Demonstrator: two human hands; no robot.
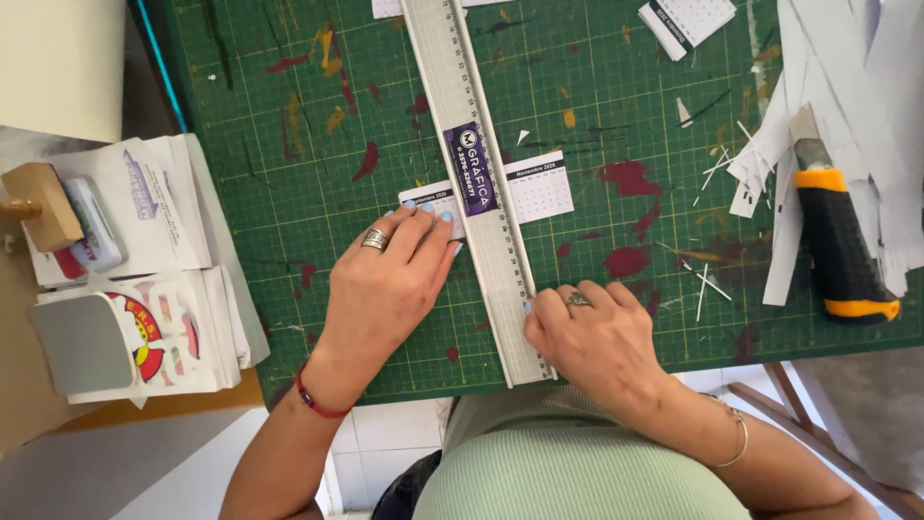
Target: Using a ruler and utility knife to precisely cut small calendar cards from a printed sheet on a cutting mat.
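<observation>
Nearest me, left hand (pixel 390 279) lies flat, fingers spread, pressing the small calendar sheet (pixel 539 185) and metal ruler (pixel 478 183) onto the green cutting mat (pixel 289 144). Right hand (pixel 587 332), fingers curled, grips the ruler's near end. Utility knife (pixel 839 241) rests far right.

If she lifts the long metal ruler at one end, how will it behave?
The ruler looks like rigid metal, so it would probably stay straight. Flat-lying, it should not roll. Released by the left hand, it might slide on the cutting mat.
</observation>
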